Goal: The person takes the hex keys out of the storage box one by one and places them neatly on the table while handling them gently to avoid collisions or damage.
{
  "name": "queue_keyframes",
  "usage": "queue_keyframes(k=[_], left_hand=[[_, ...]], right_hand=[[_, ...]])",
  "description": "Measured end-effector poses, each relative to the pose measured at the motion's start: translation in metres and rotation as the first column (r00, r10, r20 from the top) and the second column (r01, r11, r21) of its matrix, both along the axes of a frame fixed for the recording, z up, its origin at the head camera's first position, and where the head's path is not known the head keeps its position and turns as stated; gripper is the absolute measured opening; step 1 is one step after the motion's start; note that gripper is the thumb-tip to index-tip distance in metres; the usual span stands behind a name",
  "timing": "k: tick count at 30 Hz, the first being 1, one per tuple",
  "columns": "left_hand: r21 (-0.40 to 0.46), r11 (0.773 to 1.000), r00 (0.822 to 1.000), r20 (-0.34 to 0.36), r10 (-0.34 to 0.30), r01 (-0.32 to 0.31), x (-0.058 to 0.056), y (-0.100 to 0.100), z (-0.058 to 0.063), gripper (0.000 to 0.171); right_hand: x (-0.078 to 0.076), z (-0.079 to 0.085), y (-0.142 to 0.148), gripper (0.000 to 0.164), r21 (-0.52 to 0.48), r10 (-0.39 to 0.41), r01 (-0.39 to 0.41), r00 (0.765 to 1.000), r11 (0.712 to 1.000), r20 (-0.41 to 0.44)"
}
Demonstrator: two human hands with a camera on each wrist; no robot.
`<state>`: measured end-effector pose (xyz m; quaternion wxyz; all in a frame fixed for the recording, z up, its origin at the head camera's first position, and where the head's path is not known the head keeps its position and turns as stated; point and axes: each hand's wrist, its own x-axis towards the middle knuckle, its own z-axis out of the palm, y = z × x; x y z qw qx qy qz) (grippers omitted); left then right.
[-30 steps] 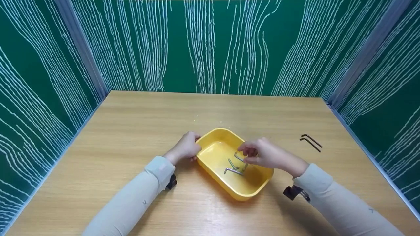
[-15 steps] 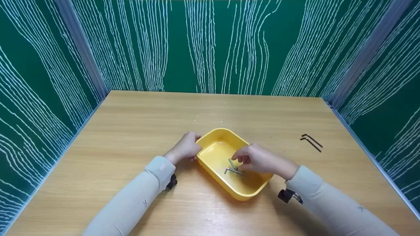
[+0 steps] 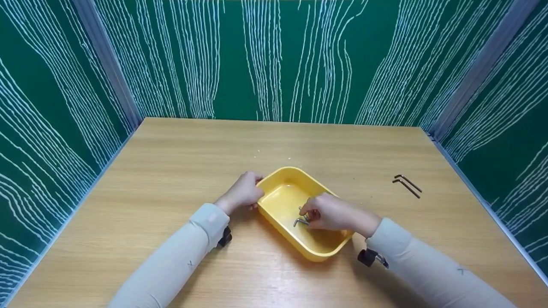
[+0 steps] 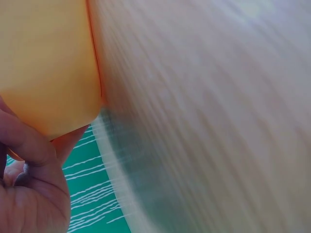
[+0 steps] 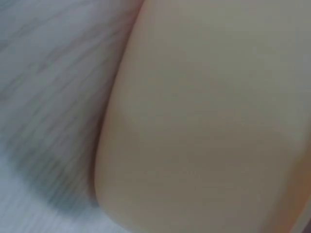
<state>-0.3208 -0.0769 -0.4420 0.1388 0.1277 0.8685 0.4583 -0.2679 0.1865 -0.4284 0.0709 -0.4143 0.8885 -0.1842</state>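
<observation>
My left hand [image 3: 241,191] grips the far-left end of a yellow plastic bin [image 3: 274,219], thumb over the rim; the left wrist view shows fingers [image 4: 34,145] curled against the bin's wall. Inside the bin, my right hand [image 3: 332,212] reaches low, fingers bent over some L-shaped metal hex keys. One silver hex key [image 3: 301,222] shows its short bent end beside the fingertips. Just behind it, another key's end [image 3: 300,208] peeks out. The hand hides the rest, so whether it pinches a key is unclear. The right wrist view shows only the bin's outer wall [image 5: 194,121].
Two dark hex keys [image 3: 407,186] lie side by side on the wooden table [image 3: 192,145], right of the bin. A few tiny pale specks dot the wood behind the bin. Green panels [image 3: 231,60] with white wavy lines enclose the table.
My right hand has moved left and lower in the bin, now covering most of the hex keys; the key end beside its fingers is out of sight. My left hand and the bin stay put.
</observation>
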Motion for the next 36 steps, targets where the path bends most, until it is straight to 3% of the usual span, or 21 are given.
queue_keyframes(k=[13, 36], left_hand=[[0.023, 0.999, 0.999, -0.03, -0.032, 0.032, 0.0, -0.001, 0.0, 0.043], [0.019, 1.0, 1.0, -0.013, -0.014, 0.014, 0.0, -0.001, -0.002, 0.041]], right_hand=[[-0.004, -0.004, -0.006, 0.014, 0.064, 0.044, -0.042, 0.999, 0.997, -0.029], [-0.004, -0.004, -0.01, 0.015, 0.071, 0.032, -0.033, 0.999, 0.997, 0.014]])
